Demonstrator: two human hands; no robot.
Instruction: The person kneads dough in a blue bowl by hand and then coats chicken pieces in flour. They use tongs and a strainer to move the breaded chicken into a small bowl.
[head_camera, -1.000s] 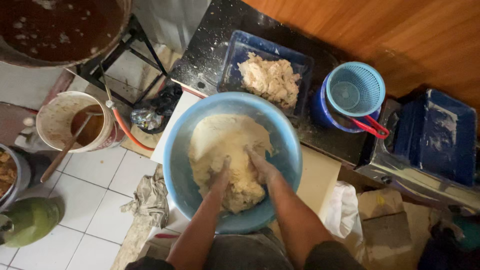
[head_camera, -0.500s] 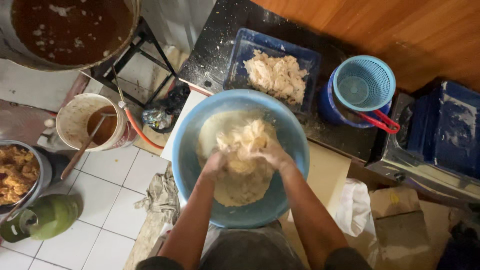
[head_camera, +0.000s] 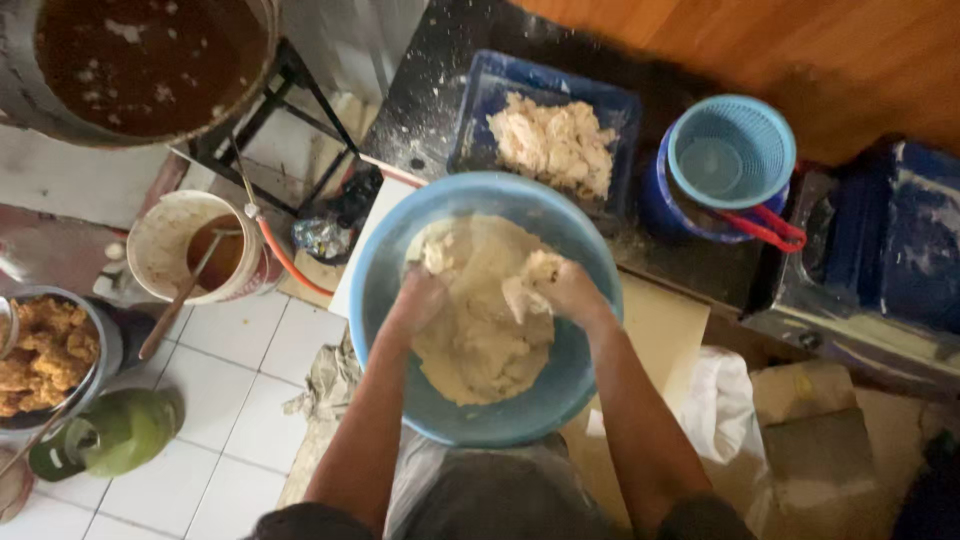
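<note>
Fingers of both hands, apparently sunk in dough, bowl.

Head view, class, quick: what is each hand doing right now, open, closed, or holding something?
Left hand: closed on the dough in the blue bowl.
Right hand: closed on a lump of that dough.
</note>
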